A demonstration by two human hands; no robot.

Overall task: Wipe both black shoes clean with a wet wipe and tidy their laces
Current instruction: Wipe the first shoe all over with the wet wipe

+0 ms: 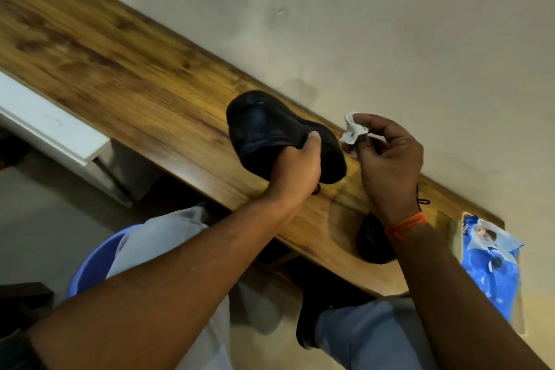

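Left hand (295, 170) fingers grip matte black shoe (270, 132); right hand (390, 159) fingers pinch crumpled white wipe (353, 132).

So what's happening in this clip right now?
A person is cleaning shoes at a wooden shelf. The left hand holds one black shoe up off the shelf, while the right hand pinches a crumpled wipe beside it. The second shoe lies on the shelf near the wipes pack.

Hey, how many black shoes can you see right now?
2. One black shoe is gripped by the left hand above the wooden shelf. The second shoe sits on the shelf, mostly hidden behind the right wrist, beside the blue wipes pack.
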